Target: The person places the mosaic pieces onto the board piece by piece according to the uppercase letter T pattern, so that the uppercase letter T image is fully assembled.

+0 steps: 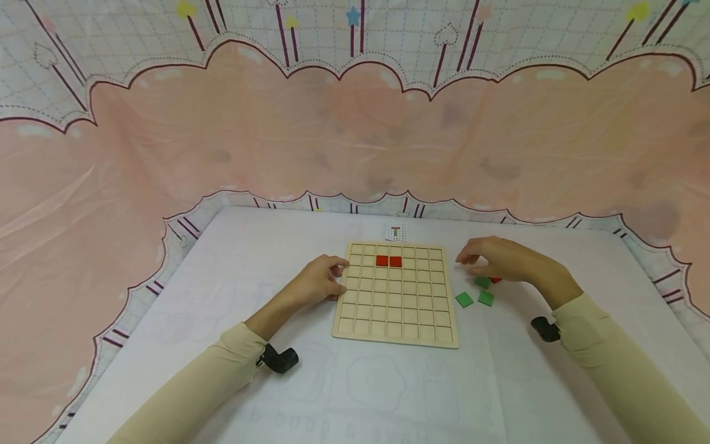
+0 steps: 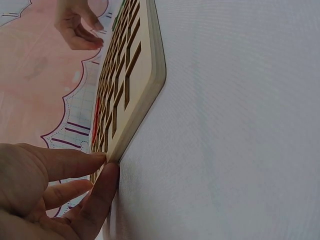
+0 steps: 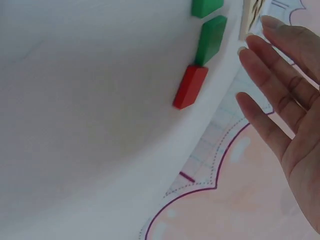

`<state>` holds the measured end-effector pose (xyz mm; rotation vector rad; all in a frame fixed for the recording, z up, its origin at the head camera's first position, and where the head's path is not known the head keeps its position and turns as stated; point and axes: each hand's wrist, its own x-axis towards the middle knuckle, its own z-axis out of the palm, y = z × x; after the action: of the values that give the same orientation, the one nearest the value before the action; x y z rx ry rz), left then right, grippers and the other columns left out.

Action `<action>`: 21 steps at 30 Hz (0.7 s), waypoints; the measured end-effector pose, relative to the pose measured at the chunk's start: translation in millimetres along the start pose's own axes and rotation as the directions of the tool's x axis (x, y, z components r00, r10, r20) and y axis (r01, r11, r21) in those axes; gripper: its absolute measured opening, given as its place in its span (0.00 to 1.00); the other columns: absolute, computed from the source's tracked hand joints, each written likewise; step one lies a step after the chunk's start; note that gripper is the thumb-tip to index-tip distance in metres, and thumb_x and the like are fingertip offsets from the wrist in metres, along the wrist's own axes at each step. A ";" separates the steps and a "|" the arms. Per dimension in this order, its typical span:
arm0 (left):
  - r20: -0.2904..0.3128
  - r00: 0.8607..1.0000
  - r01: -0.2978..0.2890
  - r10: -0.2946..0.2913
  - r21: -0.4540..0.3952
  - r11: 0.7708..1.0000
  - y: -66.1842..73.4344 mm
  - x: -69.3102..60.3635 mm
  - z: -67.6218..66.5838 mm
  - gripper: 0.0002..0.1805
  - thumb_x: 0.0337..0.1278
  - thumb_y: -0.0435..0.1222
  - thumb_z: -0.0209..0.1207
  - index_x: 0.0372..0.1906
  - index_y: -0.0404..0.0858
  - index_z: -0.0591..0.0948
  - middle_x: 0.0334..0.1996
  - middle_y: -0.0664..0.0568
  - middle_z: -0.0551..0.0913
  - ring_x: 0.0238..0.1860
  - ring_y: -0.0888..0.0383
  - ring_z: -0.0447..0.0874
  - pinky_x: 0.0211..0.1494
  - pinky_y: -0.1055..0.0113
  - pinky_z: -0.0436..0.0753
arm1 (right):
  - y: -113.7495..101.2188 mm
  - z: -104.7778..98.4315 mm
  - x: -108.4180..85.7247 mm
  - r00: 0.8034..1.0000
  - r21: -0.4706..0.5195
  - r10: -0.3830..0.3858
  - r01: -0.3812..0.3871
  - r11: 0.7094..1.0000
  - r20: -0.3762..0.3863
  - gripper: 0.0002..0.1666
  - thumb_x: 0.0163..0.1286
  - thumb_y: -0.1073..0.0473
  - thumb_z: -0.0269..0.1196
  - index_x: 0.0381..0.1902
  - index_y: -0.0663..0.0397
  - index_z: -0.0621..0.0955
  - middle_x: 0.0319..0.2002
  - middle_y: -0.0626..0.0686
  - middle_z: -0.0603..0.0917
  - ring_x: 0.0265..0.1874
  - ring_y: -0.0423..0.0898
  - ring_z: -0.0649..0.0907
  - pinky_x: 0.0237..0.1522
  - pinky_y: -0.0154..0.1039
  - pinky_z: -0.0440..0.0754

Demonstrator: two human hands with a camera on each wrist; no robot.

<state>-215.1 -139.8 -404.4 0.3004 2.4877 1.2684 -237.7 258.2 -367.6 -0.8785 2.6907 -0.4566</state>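
Note:
A square wooden grid board [image 1: 395, 314] lies flat, with two red tiles [image 1: 382, 261] side by side in its upper part. My left hand [image 1: 318, 280] holds the board's left edge; in the left wrist view its fingers [image 2: 104, 187] and thumb pinch the rim [image 2: 155, 75]. Right of the board my right hand [image 1: 499, 259] hovers, fingers loosely bent and holding nothing. Below it lie green tiles [image 1: 485, 298] and a partly hidden red tile [image 1: 496, 280]. In the right wrist view, the red tile [image 3: 191, 86] touches a green one [image 3: 211, 39], left of the fingers.
A small printed card [image 1: 396, 232] with a grid pattern lies just behind the board. The table has a white cover [image 1: 266, 394], and a pink patterned cloth [image 1: 333, 142] hangs behind it and at the sides.

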 end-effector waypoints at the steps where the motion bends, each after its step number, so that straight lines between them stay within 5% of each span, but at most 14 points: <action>1: 0.000 1.000 0.000 0.000 0.001 1.000 -0.3 0.1 0.0 0.33 0.52 0.20 0.68 0.66 0.29 0.75 0.44 0.42 0.72 0.32 0.57 0.78 0.32 0.67 0.87 | 1.2 0.3 -1.8 1.000 0.001 0.003 -0.003 1.000 0.003 0.15 0.67 0.62 0.69 0.52 0.54 0.86 0.47 0.48 0.86 0.49 0.49 0.84 0.53 0.52 0.85; 21: 0.006 1.000 0.006 -0.006 0.013 1.000 0.1 0.2 -1.2 0.33 0.52 0.21 0.68 0.67 0.29 0.75 0.44 0.42 0.72 0.34 0.56 0.78 0.33 0.68 0.87 | 25.4 4.8 -33.2 0.997 -0.037 0.071 -0.071 0.997 0.012 0.17 0.61 0.64 0.74 0.50 0.52 0.87 0.44 0.45 0.84 0.48 0.48 0.84 0.55 0.54 0.85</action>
<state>-215.8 -140.6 -403.7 0.2995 2.4912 1.2478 -223.4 296.8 -376.3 -0.7898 2.7162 -0.3866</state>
